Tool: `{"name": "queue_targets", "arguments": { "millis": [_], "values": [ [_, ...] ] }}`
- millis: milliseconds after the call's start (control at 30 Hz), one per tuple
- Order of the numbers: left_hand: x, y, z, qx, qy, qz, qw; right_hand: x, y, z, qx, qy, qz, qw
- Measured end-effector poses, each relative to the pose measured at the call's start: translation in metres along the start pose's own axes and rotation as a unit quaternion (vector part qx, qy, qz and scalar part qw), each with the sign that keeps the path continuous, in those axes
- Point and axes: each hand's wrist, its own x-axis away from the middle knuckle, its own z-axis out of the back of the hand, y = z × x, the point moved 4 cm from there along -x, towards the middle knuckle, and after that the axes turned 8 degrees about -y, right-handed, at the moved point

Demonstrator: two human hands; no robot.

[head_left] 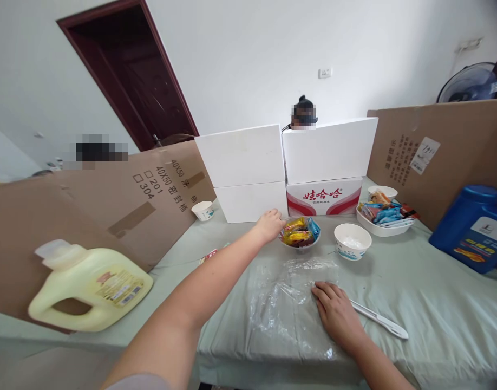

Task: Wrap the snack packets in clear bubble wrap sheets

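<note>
The left hand [269, 225] reaches to the rim of the clear glass bowl of wrapped snacks [300, 234] near the table's far edge, fingers curled; grip unclear. The right hand [337, 314] lies flat, fingers spread, pinning the clear plastic sheet [287, 303].

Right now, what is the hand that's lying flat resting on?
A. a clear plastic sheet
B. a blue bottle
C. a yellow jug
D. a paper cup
A: the right hand lies palm down on the clear plastic sheet spread over the table.
</note>
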Motion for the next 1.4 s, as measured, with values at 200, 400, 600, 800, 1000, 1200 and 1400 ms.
{"name": "queue_targets", "arguments": {
  "millis": [200,400,600,800,1000,1200,1400],
  "values": [
    [-0.027,0.012,-0.018,-0.008,-0.033,-0.037,0.999,0.000,0.000,0.000,-0.002,-0.016,-0.005,1.000],
    [-0.031,0.021,-0.035,0.023,-0.029,-0.065,0.997,0.000,0.001,0.001,-0.003,-0.015,-0.009,1.000],
    [-0.013,0.010,-0.031,0.097,0.041,-0.063,0.992,-0.001,0.000,0.004,-0.007,-0.030,-0.015,0.999],
    [0.056,0.032,-0.037,0.146,0.121,-0.037,0.981,-0.001,0.000,0.003,-0.002,-0.018,-0.010,1.000],
    [0.113,0.068,-0.123,0.213,0.017,-0.079,0.974,0.003,0.001,0.000,0.003,-0.017,0.009,1.000],
    [0.154,0.029,-0.140,0.280,0.104,0.072,0.952,0.022,0.010,0.023,-0.050,-0.008,0.004,0.999],
    [0.220,0.068,-0.121,0.366,0.128,-0.098,0.917,0.049,0.026,0.068,-0.167,0.011,-0.056,0.984]
  ]
}}
